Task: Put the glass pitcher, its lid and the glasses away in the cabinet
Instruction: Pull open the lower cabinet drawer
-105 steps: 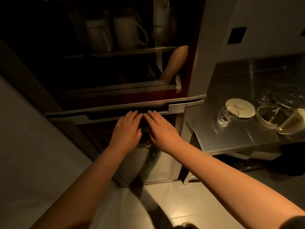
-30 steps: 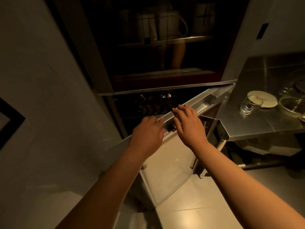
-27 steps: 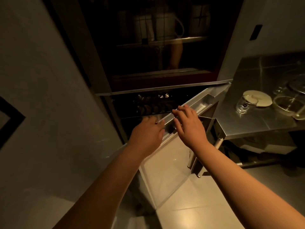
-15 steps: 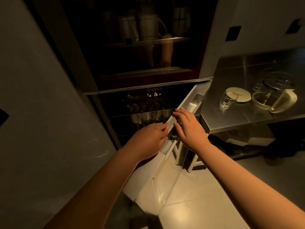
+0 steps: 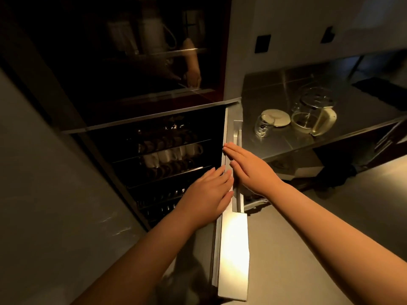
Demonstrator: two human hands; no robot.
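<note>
Lighting dim, warm. The lower cabinet door (image 5: 233, 249) stands swung fully out, edge-on to the camera, its long metal handle (image 5: 236, 150) facing right.

Left hand (image 5: 209, 194): flat, fingers extended and together, palm laid against the inner side of the door edge. Grip wide, nothing held. Right hand (image 5: 248, 168): also flat, fingers straight, resting on the outer face of the door over the handle recess. Grip wide, nothing held. The two hands sit on either side of the door edge, fingertips close together.

Cabinet interior (image 5: 167, 155): dark, with wire racks. A row of white cups (image 5: 171, 155) hangs or lies on the middle rack; darker cups sit on the racks above and below, details too dim to tell. Upper compartment behind dark glass (image 5: 132, 62) shows pale jugs and a reflection of an arm.

Steel worktop (image 5: 286, 142) to the right of the cabinet carries the task items, all well apart from the hands: a small clear glass (image 5: 263, 126) nearest the cabinet, the round cream lid (image 5: 278, 117) lying flat just behind it, and the glass pitcher (image 5: 312, 115) with a cream handle to the right of the lid. Another glass may stand behind the pitcher; cannot tell.
</note>
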